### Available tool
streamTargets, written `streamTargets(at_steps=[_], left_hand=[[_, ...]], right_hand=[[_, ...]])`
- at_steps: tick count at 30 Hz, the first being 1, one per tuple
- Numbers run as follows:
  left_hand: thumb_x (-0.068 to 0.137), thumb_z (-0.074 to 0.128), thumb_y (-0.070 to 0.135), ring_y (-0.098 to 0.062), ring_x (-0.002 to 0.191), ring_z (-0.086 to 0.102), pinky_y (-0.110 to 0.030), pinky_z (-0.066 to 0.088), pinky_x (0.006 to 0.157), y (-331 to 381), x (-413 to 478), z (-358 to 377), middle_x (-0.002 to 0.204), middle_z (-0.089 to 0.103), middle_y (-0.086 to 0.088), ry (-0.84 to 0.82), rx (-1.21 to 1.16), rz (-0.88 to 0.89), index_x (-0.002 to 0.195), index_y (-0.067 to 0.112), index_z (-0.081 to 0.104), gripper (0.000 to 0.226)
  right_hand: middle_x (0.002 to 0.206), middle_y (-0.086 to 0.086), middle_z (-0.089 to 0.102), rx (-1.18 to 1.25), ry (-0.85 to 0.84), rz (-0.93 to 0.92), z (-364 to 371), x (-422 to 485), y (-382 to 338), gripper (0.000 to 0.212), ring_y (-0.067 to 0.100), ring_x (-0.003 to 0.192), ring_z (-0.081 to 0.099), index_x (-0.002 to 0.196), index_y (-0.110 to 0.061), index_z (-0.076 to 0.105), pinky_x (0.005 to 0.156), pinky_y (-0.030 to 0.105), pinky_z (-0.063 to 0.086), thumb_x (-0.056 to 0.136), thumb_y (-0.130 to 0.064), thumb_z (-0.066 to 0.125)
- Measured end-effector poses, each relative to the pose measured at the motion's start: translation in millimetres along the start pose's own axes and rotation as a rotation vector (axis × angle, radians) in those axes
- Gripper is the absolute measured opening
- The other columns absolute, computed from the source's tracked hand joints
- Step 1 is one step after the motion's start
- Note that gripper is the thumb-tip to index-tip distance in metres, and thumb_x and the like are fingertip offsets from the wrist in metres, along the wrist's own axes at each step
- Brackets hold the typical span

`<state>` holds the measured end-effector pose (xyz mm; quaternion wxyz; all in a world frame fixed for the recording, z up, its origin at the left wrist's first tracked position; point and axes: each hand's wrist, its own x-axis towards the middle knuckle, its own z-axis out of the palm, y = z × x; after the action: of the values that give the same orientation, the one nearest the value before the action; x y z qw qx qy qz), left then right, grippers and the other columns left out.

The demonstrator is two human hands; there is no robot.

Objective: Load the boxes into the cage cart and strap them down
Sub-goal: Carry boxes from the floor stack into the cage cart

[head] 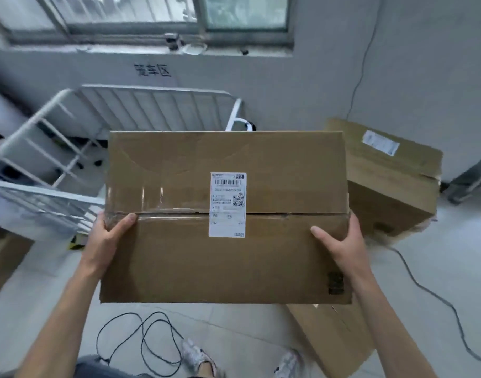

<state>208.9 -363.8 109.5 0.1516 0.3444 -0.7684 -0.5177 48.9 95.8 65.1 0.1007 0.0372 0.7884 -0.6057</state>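
Arms outstretched, the left hand (106, 237) and right hand (343, 242) clasp the box (195, 266), thumbs on top.

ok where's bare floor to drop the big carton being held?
Bare grey floor right, between the taped brown carton by the wall and the grey cable; a strip left, beside the brown carton at the edge. Crowded below the held labelled carton: looped black cable, shoes, another carton.

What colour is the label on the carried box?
The label on the box is white with black print; head view shows it.
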Motion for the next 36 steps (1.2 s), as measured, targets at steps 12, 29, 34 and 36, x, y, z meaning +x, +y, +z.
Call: streamTargets(at_steps=[12, 29, 34, 36], left_hand=[[0.084, 0.075, 0.049, -0.017, 0.099, 0.067, -0.040, 0.053, 0.085, -66, 72, -289, 0.109, 0.069, 0.009, 0.360, -0.060, -0.036, 0.111, 0.037, 0.058, 0.034], [0.066, 0.077, 0.071, -0.014, 0.106, 0.067, -0.042, 0.055, 0.095, -102, 352, -414, 0.117, 0.070, 0.010, 0.338, -0.044, -0.047, 0.128, 0.036, 0.057, 0.074], [0.071, 0.077, 0.065, -0.011, 0.105, 0.070, -0.044, 0.054, 0.099, -104, 446, -443, 0.113, 0.074, 0.011, 0.296, -0.034, -0.073, 0.124, 0.033, 0.065, 0.063], [0.072, 0.078, 0.063, -0.009, 0.100, 0.072, -0.042, 0.055, 0.095, -103, 479, -452, 0.109, 0.076, 0.012, 0.270, -0.052, -0.083, 0.116, 0.036, 0.069, 0.052]], right_hand=[[0.116, -0.024, 0.068, 0.078, -0.308, -0.178, 321, 7, -128, 0.083, 0.002, 0.104, 0.067, 0.135, -0.055, 0.046, 0.092, 0.043, 0.058, 0.062, -0.057, 0.088], [0.116, -0.017, 0.071, 0.051, -0.293, -0.156, 580, 146, -200, 0.086, 0.007, 0.105, 0.069, 0.131, -0.049, 0.051, 0.096, 0.048, 0.056, 0.055, -0.067, 0.088], [0.115, -0.017, 0.072, 0.076, -0.316, -0.106, 659, 198, -227, 0.077, 0.011, 0.105, 0.070, 0.128, -0.053, 0.052, 0.094, 0.051, 0.056, 0.061, -0.059, 0.088], [0.116, -0.017, 0.071, 0.078, -0.310, -0.092, 684, 213, -237, 0.077, 0.011, 0.106, 0.069, 0.130, -0.052, 0.052, 0.096, 0.050, 0.056, 0.062, -0.057, 0.088]])
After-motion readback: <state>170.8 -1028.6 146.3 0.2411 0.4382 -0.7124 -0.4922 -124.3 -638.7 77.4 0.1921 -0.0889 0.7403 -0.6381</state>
